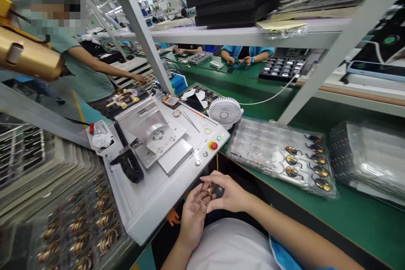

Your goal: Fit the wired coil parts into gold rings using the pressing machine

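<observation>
My left hand [191, 219] and my right hand [229, 194] meet low in the view, in front of the grey-white machine panel [152, 202]. Between their fingertips is a thin rose-gold ring [204, 196]. A dark round part [218, 191] sits against my right fingers, partly hidden by them. The left hand's fingers curl around the ring. Several similar gold rings [106, 236] lie in a transparent blister tray to my lower left. A second tray [278, 158] holds dark and gold parts to my right.
The machine carries a red emergency-stop button [213, 145], a metal fixture plate [155, 130] and a black cable chain [128, 162]. A small white fan [224, 113] stands behind it. Overhead, a white shelf [247, 36] holds black trays. A co-worker's hand [139, 78] reaches in at the left.
</observation>
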Demonstrator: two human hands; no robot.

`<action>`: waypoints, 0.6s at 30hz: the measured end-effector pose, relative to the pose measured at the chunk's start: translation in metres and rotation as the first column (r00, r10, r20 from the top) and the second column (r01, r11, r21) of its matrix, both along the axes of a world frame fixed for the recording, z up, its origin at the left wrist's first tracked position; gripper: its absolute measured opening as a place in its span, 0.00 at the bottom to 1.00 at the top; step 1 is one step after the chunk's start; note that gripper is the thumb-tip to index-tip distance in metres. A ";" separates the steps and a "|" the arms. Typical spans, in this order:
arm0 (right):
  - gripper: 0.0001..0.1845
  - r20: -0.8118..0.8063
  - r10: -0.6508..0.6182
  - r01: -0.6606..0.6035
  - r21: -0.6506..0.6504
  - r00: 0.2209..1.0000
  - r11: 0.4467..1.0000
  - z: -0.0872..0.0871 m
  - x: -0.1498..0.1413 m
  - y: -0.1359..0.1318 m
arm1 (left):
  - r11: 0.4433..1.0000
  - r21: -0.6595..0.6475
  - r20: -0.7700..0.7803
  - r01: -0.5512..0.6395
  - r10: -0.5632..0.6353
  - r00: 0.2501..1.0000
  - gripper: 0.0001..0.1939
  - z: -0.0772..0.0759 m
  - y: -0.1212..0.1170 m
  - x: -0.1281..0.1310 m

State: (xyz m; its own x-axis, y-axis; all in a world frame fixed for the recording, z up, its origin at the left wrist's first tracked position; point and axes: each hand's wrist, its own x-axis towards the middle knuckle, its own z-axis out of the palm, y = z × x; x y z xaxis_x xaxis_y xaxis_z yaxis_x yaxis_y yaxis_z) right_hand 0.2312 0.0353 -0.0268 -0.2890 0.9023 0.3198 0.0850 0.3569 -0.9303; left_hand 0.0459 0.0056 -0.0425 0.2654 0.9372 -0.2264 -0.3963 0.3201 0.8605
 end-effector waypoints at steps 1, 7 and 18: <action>0.44 -0.018 -0.026 0.027 0.022 0.999 0.999 -0.004 -0.007 -0.001 | 1.000 -0.006 0.017 -0.012 0.012 1.000 0.33 0.000 0.002 0.000; 0.31 0.320 -0.067 0.032 0.115 0.945 0.993 0.021 0.042 0.007 | 0.998 0.011 -0.034 -0.056 0.056 0.998 0.25 0.002 0.006 -0.005; 0.15 0.996 -0.085 0.663 0.044 0.029 0.747 0.045 0.257 0.000 | 0.998 -0.016 0.043 -0.055 0.056 0.997 0.23 -0.010 0.006 -0.012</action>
